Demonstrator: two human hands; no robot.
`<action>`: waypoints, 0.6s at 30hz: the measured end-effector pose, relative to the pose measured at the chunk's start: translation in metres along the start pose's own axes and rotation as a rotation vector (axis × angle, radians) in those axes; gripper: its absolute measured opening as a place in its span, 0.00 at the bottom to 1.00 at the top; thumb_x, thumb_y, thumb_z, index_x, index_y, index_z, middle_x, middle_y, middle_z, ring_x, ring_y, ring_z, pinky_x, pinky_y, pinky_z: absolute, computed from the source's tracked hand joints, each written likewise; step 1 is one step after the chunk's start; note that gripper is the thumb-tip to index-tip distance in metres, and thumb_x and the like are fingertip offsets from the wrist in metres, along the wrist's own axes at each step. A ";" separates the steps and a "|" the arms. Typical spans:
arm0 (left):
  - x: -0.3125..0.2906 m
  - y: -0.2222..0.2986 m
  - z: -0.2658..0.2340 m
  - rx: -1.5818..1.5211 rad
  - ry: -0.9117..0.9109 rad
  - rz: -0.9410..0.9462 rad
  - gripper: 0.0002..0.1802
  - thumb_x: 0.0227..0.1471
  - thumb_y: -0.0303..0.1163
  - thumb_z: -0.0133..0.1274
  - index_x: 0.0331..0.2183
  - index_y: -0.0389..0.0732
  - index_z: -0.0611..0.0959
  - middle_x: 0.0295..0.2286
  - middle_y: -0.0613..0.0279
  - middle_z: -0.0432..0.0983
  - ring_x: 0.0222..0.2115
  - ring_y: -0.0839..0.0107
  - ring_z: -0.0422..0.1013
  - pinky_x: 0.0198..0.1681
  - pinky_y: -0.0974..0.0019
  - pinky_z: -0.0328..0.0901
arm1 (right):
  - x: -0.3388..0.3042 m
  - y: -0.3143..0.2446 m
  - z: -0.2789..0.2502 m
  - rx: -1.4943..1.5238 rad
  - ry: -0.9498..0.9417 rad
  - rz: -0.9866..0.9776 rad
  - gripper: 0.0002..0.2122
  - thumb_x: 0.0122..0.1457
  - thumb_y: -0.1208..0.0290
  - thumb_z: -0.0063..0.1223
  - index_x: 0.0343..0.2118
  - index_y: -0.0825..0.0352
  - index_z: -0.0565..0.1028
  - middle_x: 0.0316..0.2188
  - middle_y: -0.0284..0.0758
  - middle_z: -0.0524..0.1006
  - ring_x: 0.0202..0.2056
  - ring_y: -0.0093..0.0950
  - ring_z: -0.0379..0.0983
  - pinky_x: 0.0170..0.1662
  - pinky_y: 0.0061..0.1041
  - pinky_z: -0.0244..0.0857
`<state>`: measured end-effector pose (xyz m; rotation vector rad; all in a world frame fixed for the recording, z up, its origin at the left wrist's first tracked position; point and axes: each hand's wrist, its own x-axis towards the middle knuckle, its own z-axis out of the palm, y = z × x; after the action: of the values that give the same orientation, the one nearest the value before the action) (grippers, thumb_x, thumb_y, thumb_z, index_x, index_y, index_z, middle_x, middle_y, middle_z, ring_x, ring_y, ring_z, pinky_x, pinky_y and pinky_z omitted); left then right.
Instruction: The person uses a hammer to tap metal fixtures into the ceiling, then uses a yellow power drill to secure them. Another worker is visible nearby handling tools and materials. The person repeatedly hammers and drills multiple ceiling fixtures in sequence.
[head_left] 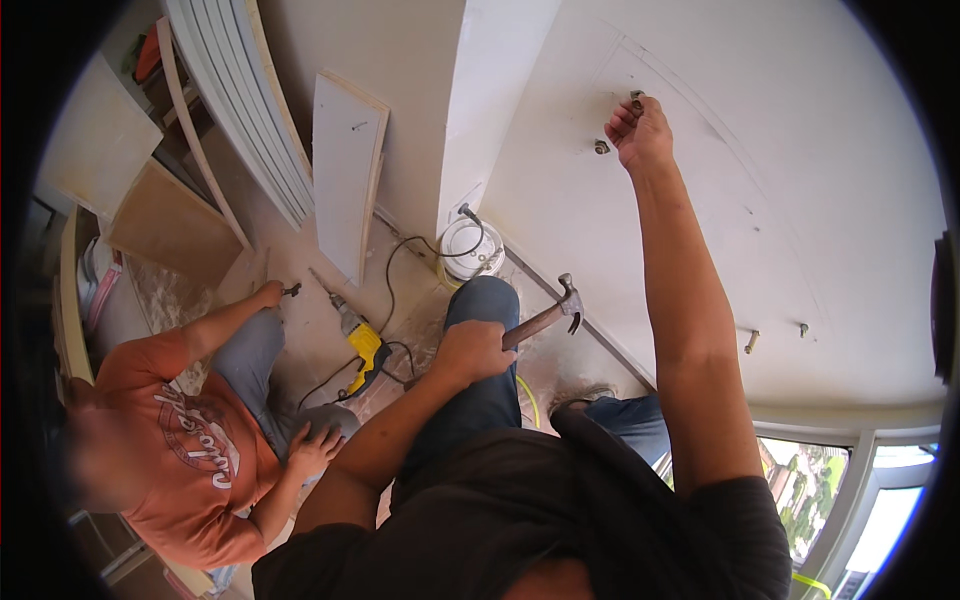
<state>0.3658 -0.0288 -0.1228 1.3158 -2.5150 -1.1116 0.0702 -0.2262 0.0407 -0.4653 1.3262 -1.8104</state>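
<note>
My left hand (468,352) is wrapped round the wooden handle of a claw hammer (570,300), whose metal head points away to the right. Stretched up to the white wall (690,220), my right hand (641,132) has its fingers closed on a metal anchor bolt (637,97) at the wall's surface. Just below and to the left of that hand, another anchor bolt (601,147) sticks out of the wall. Farther down on the right, a longer brass-coloured bolt (752,342) and a smaller bolt (803,329) also jut out.
A yellow corded drill (363,345) lies on the dusty floor to the left. Beside the wall corner stands a white bucket (472,248) with small parts on top. A co-worker in an orange shirt (200,440) sits at the left. Boards (345,165) lean behind; a window (810,490) is lower right.
</note>
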 end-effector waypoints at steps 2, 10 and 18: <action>0.000 0.000 -0.001 0.009 0.001 0.016 0.22 0.44 0.51 0.64 0.29 0.39 0.85 0.27 0.45 0.82 0.32 0.46 0.79 0.38 0.46 0.72 | 0.017 0.004 -0.010 0.032 -0.074 -0.049 0.12 0.64 0.61 0.53 0.30 0.66 0.73 0.22 0.33 0.72 0.21 0.26 0.67 0.26 0.28 0.67; 0.010 -0.001 0.020 -0.003 0.025 0.051 0.19 0.41 0.46 0.62 0.27 0.39 0.87 0.27 0.45 0.82 0.32 0.47 0.80 0.39 0.46 0.73 | 0.028 0.006 -0.014 0.061 -0.034 0.045 0.13 0.68 0.56 0.48 0.33 0.61 0.73 0.27 0.30 0.73 0.29 0.27 0.70 0.38 0.32 0.68; 0.011 0.017 0.024 0.056 0.046 0.039 0.15 0.37 0.37 0.60 0.28 0.37 0.88 0.27 0.44 0.82 0.32 0.46 0.80 0.39 0.47 0.74 | 0.012 -0.012 -0.042 -0.048 -0.251 0.152 0.14 0.69 0.52 0.46 0.40 0.59 0.73 0.37 0.30 0.76 0.35 0.28 0.74 0.40 0.34 0.67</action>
<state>0.3380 -0.0178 -0.1320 1.2841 -2.5445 -0.9990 0.0285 -0.2085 0.0341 -0.5811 1.1994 -1.5438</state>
